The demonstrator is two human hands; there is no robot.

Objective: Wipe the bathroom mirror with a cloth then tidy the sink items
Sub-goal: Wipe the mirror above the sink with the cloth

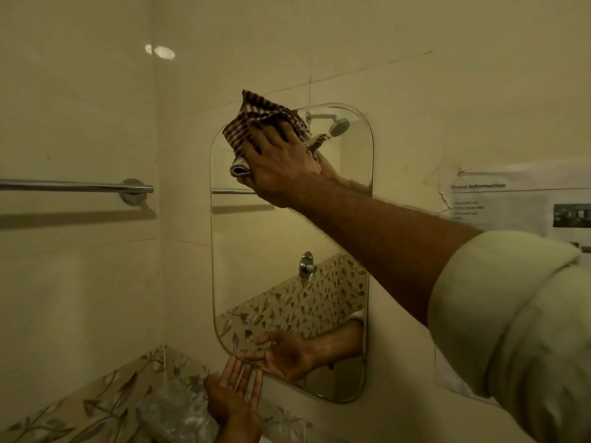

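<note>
A tall mirror [256,251] with rounded corners hangs on the cream tiled wall. My right hand [281,161] presses a brown and white checked cloth [252,123] flat against the mirror's upper left corner, fingers spread over the fabric. My left hand [233,398] is lower, at the mirror's bottom left edge, palm up and fingers apart, holding nothing; its fingertips touch or nearly touch the glass. Both hands are reflected in the mirror.
A chrome towel rail [73,186] runs along the left wall. A clear glass shelf [179,417] sits below the mirror, above a band of leaf-patterned tiles [96,407]. A printed paper sheet [518,199] is taped to the wall at the right.
</note>
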